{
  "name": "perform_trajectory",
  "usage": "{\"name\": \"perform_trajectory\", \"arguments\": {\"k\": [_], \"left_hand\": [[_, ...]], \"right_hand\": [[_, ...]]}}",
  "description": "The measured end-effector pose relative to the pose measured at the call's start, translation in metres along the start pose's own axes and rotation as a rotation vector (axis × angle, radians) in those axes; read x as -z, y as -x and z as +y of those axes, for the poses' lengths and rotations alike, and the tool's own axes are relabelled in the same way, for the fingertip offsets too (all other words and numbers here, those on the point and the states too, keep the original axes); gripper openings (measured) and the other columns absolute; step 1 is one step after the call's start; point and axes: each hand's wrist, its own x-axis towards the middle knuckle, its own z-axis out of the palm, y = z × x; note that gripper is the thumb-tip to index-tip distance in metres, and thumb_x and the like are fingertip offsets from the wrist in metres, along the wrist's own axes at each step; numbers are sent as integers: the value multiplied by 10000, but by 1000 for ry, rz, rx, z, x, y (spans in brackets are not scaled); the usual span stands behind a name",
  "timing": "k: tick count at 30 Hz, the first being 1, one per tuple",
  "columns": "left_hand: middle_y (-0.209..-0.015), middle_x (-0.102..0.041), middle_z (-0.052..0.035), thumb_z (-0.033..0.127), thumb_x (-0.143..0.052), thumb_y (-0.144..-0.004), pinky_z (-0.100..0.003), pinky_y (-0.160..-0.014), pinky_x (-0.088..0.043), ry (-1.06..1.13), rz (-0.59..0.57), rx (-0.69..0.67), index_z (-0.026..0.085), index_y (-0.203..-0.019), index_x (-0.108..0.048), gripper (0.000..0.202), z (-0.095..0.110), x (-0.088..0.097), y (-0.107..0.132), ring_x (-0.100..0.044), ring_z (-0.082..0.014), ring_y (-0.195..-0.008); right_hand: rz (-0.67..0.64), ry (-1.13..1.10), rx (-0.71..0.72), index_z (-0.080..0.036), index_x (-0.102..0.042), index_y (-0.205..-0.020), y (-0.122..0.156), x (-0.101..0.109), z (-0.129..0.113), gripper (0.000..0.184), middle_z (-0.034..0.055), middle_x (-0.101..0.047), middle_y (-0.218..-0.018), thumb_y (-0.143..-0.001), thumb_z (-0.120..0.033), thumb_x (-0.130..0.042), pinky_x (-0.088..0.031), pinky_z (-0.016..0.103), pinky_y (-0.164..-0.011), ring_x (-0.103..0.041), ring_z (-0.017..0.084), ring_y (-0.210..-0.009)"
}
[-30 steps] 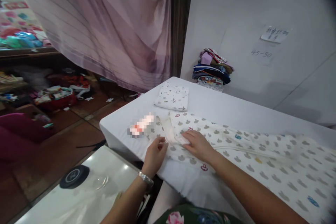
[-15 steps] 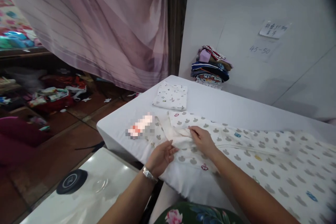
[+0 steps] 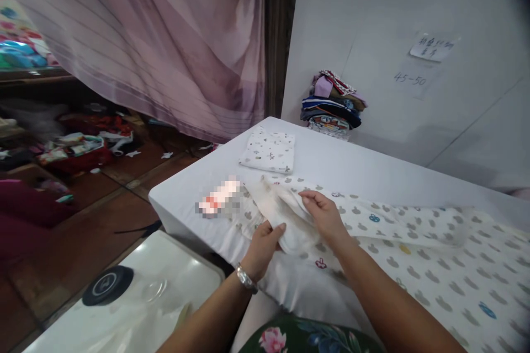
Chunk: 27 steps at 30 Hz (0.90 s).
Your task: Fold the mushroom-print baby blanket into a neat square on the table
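Note:
A white cloth printed with grey bunny heads [image 3: 414,265] and a few coloured ones lies along the white-covered table. Its plain cream underside shows at the near left end, turned up between my hands. My left hand [image 3: 264,242] pinches the lower part of that end between thumb and fingers. Across the fold, my right hand [image 3: 325,215] is closed on the upper edge with thumb and fingertips. Behind them sits a folded white cloth with small dark prints [image 3: 269,150]. A blurred-out patch hides something just left of the bunny cloth.
Folded clothes [image 3: 331,102] are stacked at the table's back edge against the white wall. A glossy white surface [image 3: 165,259] with a round black object [image 3: 108,285] stands at lower left. A pink curtain [image 3: 199,38] hangs behind; bags and scraps litter the tiled floor.
The cloth's end has been lifted and turned so more of its cream underside shows. My left hand has shifted slightly right and its thumb now presses on the cloth.

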Motion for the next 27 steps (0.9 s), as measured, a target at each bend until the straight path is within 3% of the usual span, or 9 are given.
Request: {"name": "perform_trajectory", "arguments": {"k": [4,7,11,17,23,27], "left_hand": [[-739,-646,-35,261,-620,-717,-238,-535,-490,355,-41,219,157,-954,-567,264,9,3,8,-581,-113,-575],[-748,-642,-31,155,-607,-700,-231,-595,-504,432,-81,229,144,-891,-576,194,12,7,15,-589,-100,-602],[-757,-643,-46,145,-593,-705,-252,-655,-504,422,-96,204,130,-926,-577,222,13,12,20,-600,-107,-619],[-796,-627,-12,136,-643,-641,-256,-637,-495,342,-82,130,168,-985,-560,355,12,8,23,-570,-87,-597],[-816,-630,-20,151,-630,-658,-222,-586,-486,314,-41,106,169,-1000,-557,351,7,6,22,-579,-101,-637],[-856,-638,-37,184,-633,-688,-209,-576,-492,349,-46,139,168,-1023,-557,344,5,10,23,-591,-104,-652]], "right_hand": [[-205,264,188,-226,-634,-943,24,-15,-10,219,13,-647,-881,-829,-323,-475,-451,285,-751,-576,159,-822],[-339,407,316,-227,-624,-984,37,-20,-7,221,29,-636,-968,-842,-267,-459,-436,308,-835,-561,168,-920],[-396,527,404,-232,-544,-1152,46,-17,2,352,51,-560,-1160,-802,-261,-533,-393,349,-944,-483,190,-1091],[-378,656,412,-230,-446,-1272,52,-16,9,520,70,-549,-1189,-763,-239,-556,-420,389,-923,-496,213,-1088],[-279,593,423,-211,-593,-1066,49,-15,10,266,52,-634,-995,-831,-226,-469,-465,322,-825,-572,174,-928],[-245,574,479,-203,-588,-1062,48,-8,6,266,58,-630,-972,-884,-226,-392,-457,305,-802,-569,162,-902]]}}
